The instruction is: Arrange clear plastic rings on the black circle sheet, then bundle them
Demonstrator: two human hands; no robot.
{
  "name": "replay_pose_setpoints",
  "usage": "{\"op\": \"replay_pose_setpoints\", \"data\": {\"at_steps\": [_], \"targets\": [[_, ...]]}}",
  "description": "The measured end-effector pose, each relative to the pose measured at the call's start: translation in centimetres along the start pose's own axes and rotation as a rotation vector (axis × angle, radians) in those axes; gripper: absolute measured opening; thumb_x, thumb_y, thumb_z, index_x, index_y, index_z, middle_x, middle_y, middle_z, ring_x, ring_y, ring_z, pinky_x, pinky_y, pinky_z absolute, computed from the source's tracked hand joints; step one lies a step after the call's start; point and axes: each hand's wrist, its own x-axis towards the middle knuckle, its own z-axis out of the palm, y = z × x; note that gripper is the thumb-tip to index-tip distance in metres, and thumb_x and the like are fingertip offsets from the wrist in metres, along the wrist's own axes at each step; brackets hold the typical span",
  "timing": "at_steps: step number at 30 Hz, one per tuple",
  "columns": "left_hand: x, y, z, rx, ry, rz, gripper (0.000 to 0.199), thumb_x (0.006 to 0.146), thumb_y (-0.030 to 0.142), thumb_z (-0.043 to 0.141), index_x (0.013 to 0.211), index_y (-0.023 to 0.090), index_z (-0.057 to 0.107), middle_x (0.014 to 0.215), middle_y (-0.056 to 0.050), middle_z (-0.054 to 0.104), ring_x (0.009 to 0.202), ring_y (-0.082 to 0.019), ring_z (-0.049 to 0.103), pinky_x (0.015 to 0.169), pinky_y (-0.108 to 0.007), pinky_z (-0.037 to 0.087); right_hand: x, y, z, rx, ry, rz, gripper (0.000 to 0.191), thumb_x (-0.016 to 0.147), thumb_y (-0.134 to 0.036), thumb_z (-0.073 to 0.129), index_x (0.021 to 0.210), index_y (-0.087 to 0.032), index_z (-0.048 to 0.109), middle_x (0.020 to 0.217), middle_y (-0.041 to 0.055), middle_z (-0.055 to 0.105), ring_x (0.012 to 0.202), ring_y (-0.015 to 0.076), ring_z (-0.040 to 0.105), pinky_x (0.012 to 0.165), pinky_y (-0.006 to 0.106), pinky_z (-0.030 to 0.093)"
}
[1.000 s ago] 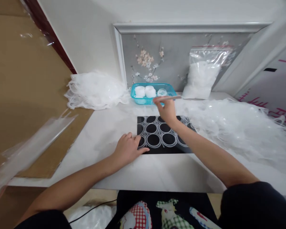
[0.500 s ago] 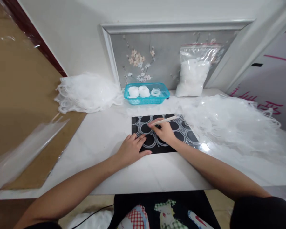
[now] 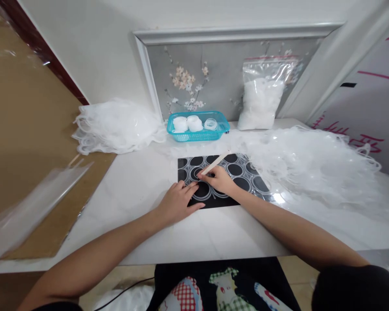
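Observation:
A black sheet patterned with pale rings lies flat on the white table. My left hand rests with its fingers spread on the sheet's left part, holding nothing. Pinched in my right hand is a thin off-white stick, slanting up to the right, its lower end hidden by my fingers over a ring near the sheet's left side. Behind the sheet stands a turquoise basket with white rolls and a clear ring-shaped roll in it.
White looped material lies in a heap at the left and a wider heap at the right. A filled zip bag leans on the back wall panel. Brown board and clear plastic are at the left edge.
The stick has tilted more steeply, its upper end shifting left and up. My right hand has moved slightly left and down; my left hand stays on the sheet.

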Motion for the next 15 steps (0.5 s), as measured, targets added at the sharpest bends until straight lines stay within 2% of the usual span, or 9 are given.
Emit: {"op": "replay_pose_setpoints", "data": {"at_steps": [3, 8, 15], "targets": [[0.00, -0.20, 0.22, -0.051, 0.002, -0.030, 0.057, 0.088, 0.054, 0.055, 0.133, 0.018, 0.054, 0.135, -0.008, 0.058, 0.108, -0.027, 0.052, 0.091, -0.044, 0.047, -0.23, -0.12, 0.09, -0.033, 0.002, -0.034, 0.010, 0.083, -0.024, 0.066, 0.081, -0.021, 0.075, 0.089, 0.0046, 0.076, 0.088, 0.0232, 0.071, 0.083, 0.037, 0.054], [0.04, -0.46, 0.00, -0.150, -0.030, -0.086, 0.059, 0.085, 0.054, 0.059, 0.134, 0.020, 0.054, 0.136, -0.004, 0.058, 0.099, -0.025, 0.053, 0.090, -0.041, 0.048, -0.91, -0.08, 0.28, -0.133, 0.000, -0.117, 0.011, 0.084, -0.020, 0.064, 0.085, -0.023, 0.075, 0.093, 0.0041, 0.076, 0.115, 0.0280, 0.061, 0.100, 0.048, 0.046], [0.14, -0.27, -0.53, -0.146, -0.039, -0.091, 0.056, 0.085, 0.050, 0.061, 0.132, 0.020, 0.057, 0.130, -0.005, 0.062, 0.102, -0.026, 0.053, 0.090, -0.041, 0.048, -0.28, 0.07, 0.01, -0.044, -0.022, -0.069, 0.014, 0.086, -0.026, 0.062, 0.081, -0.024, 0.075, 0.089, 0.0035, 0.077, 0.109, 0.0258, 0.066, 0.100, 0.045, 0.047]]}}
